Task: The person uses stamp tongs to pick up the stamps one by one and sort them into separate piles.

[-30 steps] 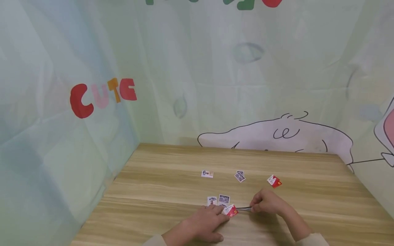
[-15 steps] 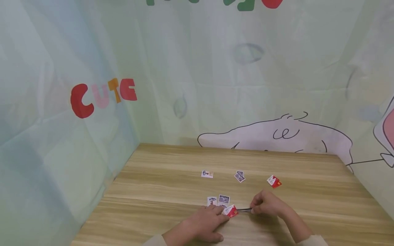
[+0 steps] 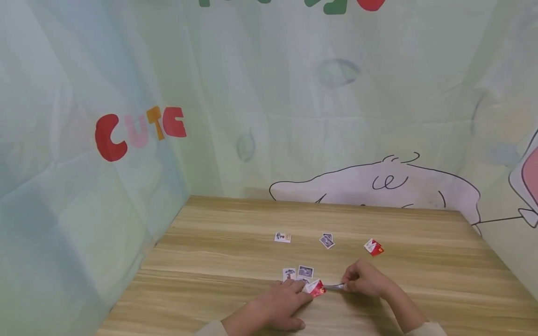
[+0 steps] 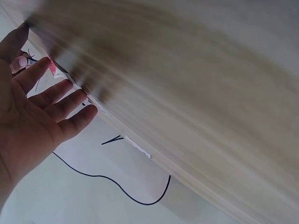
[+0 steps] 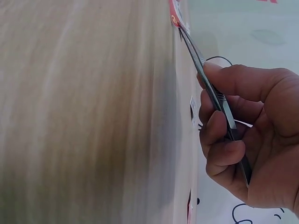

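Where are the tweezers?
In the head view, the tweezers are low, right of centre: the right hand grips them, tips at the red-and-white card by the left hand.

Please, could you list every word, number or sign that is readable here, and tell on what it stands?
"CUTE": coloured capitals on the left wall.
Green and red shapes, top of the back wall: perhaps letters, cut off, not readable.
Near red-and-white card and far red-and-white cards: yellow marks, too small to read.
Grey picture cards: any print too small to read.
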A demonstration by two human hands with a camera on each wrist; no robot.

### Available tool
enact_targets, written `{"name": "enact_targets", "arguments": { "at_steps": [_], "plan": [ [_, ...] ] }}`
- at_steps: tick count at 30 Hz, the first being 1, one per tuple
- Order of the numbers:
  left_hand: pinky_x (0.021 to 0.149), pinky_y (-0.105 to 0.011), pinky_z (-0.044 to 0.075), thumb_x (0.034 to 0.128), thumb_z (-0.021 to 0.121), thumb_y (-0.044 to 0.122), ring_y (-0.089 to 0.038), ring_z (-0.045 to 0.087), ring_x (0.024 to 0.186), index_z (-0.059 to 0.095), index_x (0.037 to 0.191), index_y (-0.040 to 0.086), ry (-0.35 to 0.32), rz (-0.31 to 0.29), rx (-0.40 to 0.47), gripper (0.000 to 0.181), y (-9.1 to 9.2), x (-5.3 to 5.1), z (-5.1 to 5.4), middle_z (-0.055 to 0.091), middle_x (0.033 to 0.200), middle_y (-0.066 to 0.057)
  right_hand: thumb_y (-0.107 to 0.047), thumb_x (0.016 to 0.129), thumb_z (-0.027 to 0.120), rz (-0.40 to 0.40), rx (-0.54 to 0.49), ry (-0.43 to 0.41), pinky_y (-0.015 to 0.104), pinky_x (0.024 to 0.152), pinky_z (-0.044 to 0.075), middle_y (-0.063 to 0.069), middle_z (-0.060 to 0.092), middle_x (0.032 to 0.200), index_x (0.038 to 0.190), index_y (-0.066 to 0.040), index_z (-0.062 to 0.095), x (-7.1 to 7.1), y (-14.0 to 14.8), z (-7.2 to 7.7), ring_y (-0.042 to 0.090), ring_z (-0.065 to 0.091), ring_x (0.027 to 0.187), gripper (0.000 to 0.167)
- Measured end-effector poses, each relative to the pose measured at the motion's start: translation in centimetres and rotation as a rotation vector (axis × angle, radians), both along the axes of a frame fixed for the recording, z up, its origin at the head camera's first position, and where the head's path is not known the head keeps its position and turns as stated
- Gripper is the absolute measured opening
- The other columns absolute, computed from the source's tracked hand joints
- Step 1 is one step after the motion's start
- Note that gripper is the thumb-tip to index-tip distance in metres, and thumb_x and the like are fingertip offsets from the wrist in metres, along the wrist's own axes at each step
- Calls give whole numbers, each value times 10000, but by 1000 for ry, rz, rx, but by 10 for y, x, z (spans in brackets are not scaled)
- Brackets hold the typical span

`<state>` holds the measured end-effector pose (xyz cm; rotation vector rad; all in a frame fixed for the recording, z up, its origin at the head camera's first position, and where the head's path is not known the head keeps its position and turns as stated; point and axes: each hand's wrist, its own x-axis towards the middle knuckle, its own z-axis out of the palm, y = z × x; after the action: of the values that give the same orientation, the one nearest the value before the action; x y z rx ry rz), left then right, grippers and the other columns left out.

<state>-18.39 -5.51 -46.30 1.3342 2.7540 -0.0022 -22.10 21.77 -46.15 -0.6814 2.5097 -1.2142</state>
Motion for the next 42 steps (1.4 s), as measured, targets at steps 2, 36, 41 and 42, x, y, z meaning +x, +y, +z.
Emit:
{"name": "enact_targets", "arguments": {
  "at_steps": [2, 36, 41, 42],
  "plan": [
    [913, -416, 423, 803, 629, 516, -214, 434, 1208, 504, 1328, 249, -1, 4, 2, 602, 0, 0, 1, 449, 1357, -35, -11, 757, 689, 0, 5, 6, 233, 523, 388, -34, 578, 633, 753, -49, 676, 0, 1, 0, 91, 465, 574, 41],
    [880, -339, 429, 781, 657, 505, -164, 463, 1138, 565, 1246, 223, 62, -52, 33, 552, -4, -1, 4, 505, 1257, -27, -64, 791, 675, -82, -20, 12, 251, 563, 423, -4, 598, 716, 827, -2, 675, 10, 28, -2, 109, 502, 637, 71],
    [858, -319, 430, 773, 663, 505, -144, 471, 1102, 573, 1235, 227, 56, -46, 45, 547, -4, -2, 4, 516, 1229, -9, -56, 786, 670, -85, -36, 27, 249, 556, 424, -7, 601, 714, 819, -2, 673, 11, 33, -2, 94, 497, 634, 63],
    [854, -318, 429, 770, 667, 504, -141, 471, 1099, 576, 1232, 226, 49, -42, 51, 547, -4, -2, 4, 517, 1225, -5, -58, 784, 670, -87, -36, 29, 249, 556, 423, -8, 600, 715, 819, -4, 672, 11, 34, -2, 93, 496, 633, 64]
  ]
}}
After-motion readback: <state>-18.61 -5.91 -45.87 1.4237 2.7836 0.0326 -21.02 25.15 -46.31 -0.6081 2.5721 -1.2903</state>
